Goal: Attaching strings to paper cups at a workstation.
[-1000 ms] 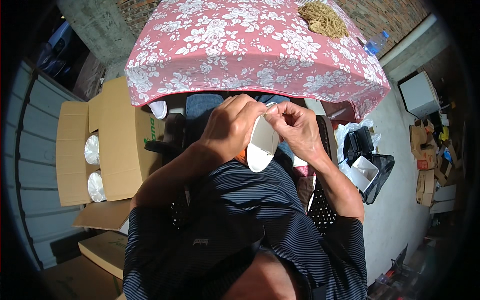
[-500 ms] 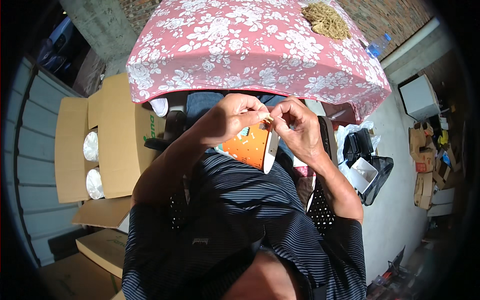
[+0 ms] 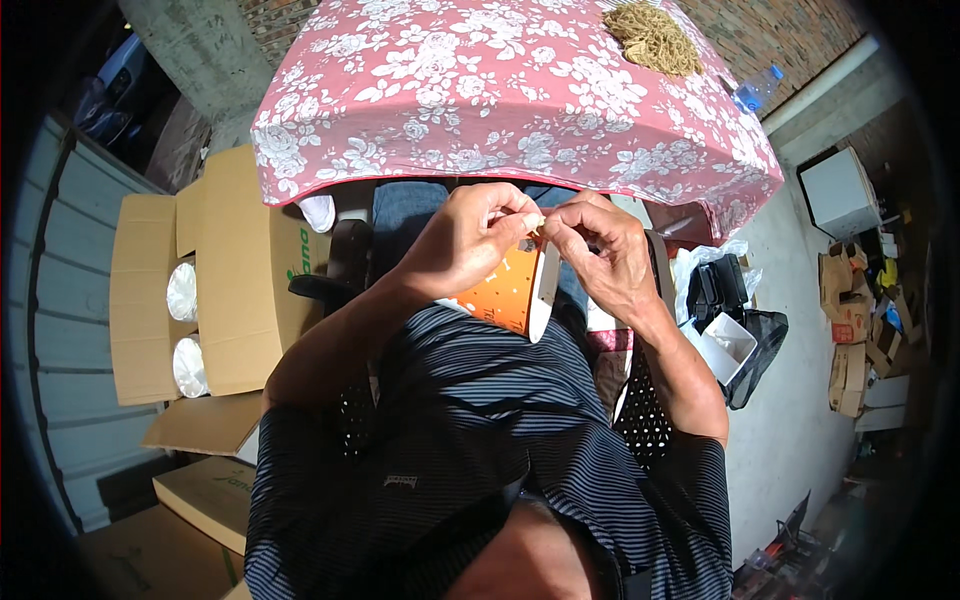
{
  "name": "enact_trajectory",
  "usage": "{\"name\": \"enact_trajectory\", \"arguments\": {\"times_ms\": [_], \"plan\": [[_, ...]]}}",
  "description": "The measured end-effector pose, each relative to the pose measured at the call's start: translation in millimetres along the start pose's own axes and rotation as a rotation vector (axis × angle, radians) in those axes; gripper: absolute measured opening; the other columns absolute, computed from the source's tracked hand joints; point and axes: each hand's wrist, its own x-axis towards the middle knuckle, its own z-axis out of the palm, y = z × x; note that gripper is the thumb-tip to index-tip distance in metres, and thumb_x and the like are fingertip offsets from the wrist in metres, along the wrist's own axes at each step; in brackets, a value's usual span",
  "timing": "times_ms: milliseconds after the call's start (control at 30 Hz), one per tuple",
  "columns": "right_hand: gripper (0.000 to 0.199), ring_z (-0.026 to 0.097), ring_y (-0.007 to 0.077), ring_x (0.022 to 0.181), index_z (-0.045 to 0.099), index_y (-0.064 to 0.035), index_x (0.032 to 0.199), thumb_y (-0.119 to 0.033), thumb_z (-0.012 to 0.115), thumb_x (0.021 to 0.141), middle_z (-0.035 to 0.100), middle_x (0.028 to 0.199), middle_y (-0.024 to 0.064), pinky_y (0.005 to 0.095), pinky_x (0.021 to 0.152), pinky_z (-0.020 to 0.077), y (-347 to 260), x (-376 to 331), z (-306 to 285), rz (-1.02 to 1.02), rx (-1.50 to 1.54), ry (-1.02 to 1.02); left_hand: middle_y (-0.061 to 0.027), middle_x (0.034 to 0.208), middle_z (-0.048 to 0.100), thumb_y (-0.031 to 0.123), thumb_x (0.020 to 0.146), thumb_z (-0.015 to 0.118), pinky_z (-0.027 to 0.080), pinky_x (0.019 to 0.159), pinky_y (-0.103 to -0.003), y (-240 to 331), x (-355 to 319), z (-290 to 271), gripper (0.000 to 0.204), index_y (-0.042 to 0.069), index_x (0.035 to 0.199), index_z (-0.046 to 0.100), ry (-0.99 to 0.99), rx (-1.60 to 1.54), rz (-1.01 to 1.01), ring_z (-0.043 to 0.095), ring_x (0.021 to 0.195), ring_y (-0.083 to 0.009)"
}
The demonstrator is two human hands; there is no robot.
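Observation:
My left hand and my right hand meet in front of me, thumbs and fingers pinched together. Between their fingertips is a small tan strand of cord, its ends mostly hidden. Just beneath hangs or rests an orange printed paper bag with pale patterns and a white side, tilted over my lap. My left hand covers part of its upper edge. I cannot tell how the strand joins the bag.
Ahead stands a table under a pink floral tablecloth, bearing a heap of tan cords and a plastic bottle. An open cardboard box with white rolls is at left. Black and white bags and containers lie at right.
Both hands stay together at the strand with small finger shifts. My left hand has turned slightly and covers more of the orange bag's print.

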Motion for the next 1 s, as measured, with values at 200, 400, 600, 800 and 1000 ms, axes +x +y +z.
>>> {"name": "enact_trajectory", "arguments": {"times_ms": [200, 400, 600, 800, 1000], "plan": [[0.007, 0.063, 0.0128, 0.070, 0.074, 0.0021, 0.093, -0.004, 0.071, 0.092, 0.068, 0.083, 0.0084, 0.0279, 0.061, 0.0489, -5.8, 0.8, -5.4, 0.035, -0.048, -0.016, -0.0048, 0.102, 0.065, 0.007, 0.105, 0.054, 0.051, 0.087, -0.027, 5.8, 0.1, 5.9, 0.017, -0.006, 0.113, 0.062, 0.031, 0.030, 0.052, 0.060, 0.096, -0.0077], [0.011, 0.058, 0.0077, 0.071, 0.074, 0.0023, 0.092, -0.007, 0.068, 0.095, 0.066, 0.082, 0.0053, 0.0249, 0.063, 0.0453, -8.6, -0.3, -10.4, 0.188, 0.097, -0.026, -0.0085, 0.086, 0.068, 0.002, 0.101, 0.058, 0.050, 0.066, -0.029, 5.3, 9.4, 10.1, 0.011, -0.007, 0.100, 0.064, 0.050, -0.113, 0.191, 0.060, 0.074, -0.0100], [0.014, 0.054, 0.0034, 0.068, 0.074, -0.0001, 0.099, -0.012, 0.067, 0.100, 0.068, 0.080, -0.0029, 0.0224, 0.060, 0.0429, -9.8, -0.2, -22.6, 0.317, 0.208, -0.077, -0.0033, 0.090, 0.061, 0.009, 0.106, 0.054, 0.049, 0.075, -0.026, 28.0, 13.9, 6.9, 0.015, -0.005, 0.108, 0.060, -0.069, -0.003, 0.071, 0.056, 0.084, -0.0074], [0.016, 0.055, 0.0037, 0.071, 0.074, 0.0011, 0.099, -0.013, 0.067, 0.099, 0.069, 0.082, -0.0010, 0.0236, 0.063, 0.0445, -22.7, 1.6, -38.1, 0.349, 0.178, -0.099, -0.0020, 0.086, 0.057, 0.008, 0.106, 0.053, 0.047, 0.071, -0.025, 39.7, 16.6, 9.0, 0.013, -0.003, 0.108, 0.060, -0.113, 0.025, 0.145, 0.051, 0.077, -0.0075], [0.016, 0.057, 0.0059, 0.076, 0.075, 0.0028, 0.096, -0.012, 0.068, 0.097, 0.067, 0.083, 0.0010, 0.0259, 0.068, 0.0462, -15.6, 2.9, -43.6, 0.286, 0.104, -0.156, -0.0003, 0.089, 0.058, 0.011, 0.106, 0.054, 0.044, 0.069, -0.024, 28.9, 17.8, 8.4, 0.016, -0.002, 0.110, 0.061, -0.150, -0.092, 0.128, 0.050, 0.077, -0.0062]]}}
